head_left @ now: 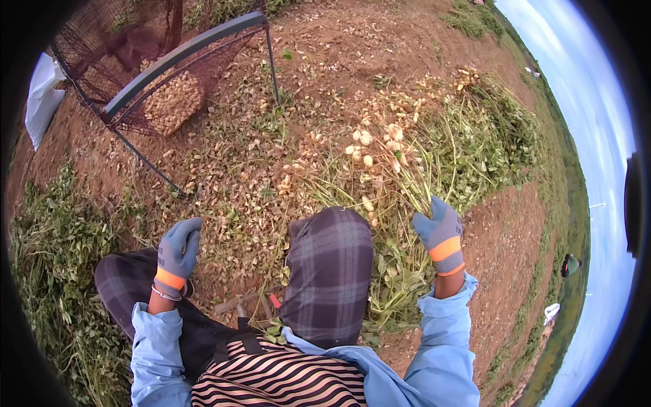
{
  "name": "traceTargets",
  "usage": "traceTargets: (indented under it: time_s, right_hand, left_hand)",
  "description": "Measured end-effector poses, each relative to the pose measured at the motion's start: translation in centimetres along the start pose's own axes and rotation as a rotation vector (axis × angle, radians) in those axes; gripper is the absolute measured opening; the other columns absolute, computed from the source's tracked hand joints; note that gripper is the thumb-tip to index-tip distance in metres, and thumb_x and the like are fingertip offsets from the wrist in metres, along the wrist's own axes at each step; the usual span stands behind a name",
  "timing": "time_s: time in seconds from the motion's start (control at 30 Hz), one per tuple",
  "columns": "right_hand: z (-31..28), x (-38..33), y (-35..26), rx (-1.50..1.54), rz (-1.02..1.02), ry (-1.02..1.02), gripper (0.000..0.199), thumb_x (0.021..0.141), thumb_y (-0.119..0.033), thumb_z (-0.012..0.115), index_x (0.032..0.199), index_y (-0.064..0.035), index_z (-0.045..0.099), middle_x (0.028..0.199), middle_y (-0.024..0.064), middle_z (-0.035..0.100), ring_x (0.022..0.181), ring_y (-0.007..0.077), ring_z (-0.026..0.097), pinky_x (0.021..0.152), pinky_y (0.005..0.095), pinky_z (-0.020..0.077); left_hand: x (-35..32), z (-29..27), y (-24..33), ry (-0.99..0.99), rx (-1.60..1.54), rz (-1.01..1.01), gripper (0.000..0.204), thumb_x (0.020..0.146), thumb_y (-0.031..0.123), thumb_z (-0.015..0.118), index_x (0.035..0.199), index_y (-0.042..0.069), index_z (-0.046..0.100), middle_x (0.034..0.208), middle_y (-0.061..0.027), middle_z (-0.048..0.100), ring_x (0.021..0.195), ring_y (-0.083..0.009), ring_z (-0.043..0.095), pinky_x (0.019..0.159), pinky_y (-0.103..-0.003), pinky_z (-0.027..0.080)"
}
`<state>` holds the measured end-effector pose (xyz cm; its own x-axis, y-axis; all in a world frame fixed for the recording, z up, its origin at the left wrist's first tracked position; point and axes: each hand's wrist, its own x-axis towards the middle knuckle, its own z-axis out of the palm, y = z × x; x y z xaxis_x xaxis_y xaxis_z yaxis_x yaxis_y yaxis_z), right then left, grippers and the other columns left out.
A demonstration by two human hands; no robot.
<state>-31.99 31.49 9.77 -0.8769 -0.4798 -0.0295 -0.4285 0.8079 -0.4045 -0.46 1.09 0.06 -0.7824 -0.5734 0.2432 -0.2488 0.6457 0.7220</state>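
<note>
I'm sitting on the dirt w/ knees bent, plaid trouser legs (330, 271) out in front. My left hand (178, 252), in a gray glove w/ orange cuff, is raised just left of my left knee, fingers curled loosely together; looks like it holds nothing, though the palm side is turned away so I can't be sure. Left forearm comes up from the lower edge in a light blue sleeve (154, 346). My right hand (441, 230), same glove, is lifted w/ forearm nearly upright, fingers closed around stems of the peanut plants (434, 156), which lie in a green heap right of my right knee, pale pods showing at the root end. Loose pods & leaf bits are scattered on the soil (339, 41) ahead. Farther up-left stands a dark mesh basket on a metal frame (183, 51), w/ a pile of picked peanuts (173, 102) inside, well apart from both hands.
</note>
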Motion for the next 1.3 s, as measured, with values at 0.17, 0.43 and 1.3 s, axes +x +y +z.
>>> traceTargets:
  time_s: [0.17,0.43,1.3]
  right_hand:
    - [8.3,5.7,6.2,-0.242,0.139,-0.323,0.059,0.063,-0.032,0.062,0.113,-0.0029,0.052,0.107,0.0184,0.057,0.093,0.0321,0.057,0.08,0.0362,0.0444]
    - [16.2,6.0,3.8,-0.611,-0.12,-0.116,0.06,0.062,-0.017,0.065,0.117,-0.0119,0.041,0.122,0.0085,0.041,0.112,0.0275,0.04,0.085,0.0426,0.0379]
    - [21.3,14.7,5.7,-0.362,-0.001,-0.497,0.067,0.065,-0.02,0.067,0.125,-0.0135,0.04,0.117,0.0163,0.051,0.108,0.0317,0.048,0.089,0.0371,0.0405]
  left_hand:
    - [0.7,-0.1,0.5,-0.008,-0.047,0.006,0.016,0.079,0.001,0.051,0.094,-0.001,0.055,0.086,-0.0145,0.059,0.078,-0.027,0.059,0.068,-0.03,0.046]
    - [0.1,-0.3,0.2,-0.008,0.002,-0.01,0.016,0.079,0.001,0.051,0.094,-0.001,0.055,0.084,-0.0148,0.059,0.075,-0.0278,0.058,0.065,-0.031,0.046]
    - [0.9,0.8,0.0,-0.08,0.03,-0.053,0.016,0.077,0.0,0.052,0.093,-0.001,0.056,0.084,-0.016,0.059,0.074,-0.0303,0.059,0.065,-0.032,0.046]
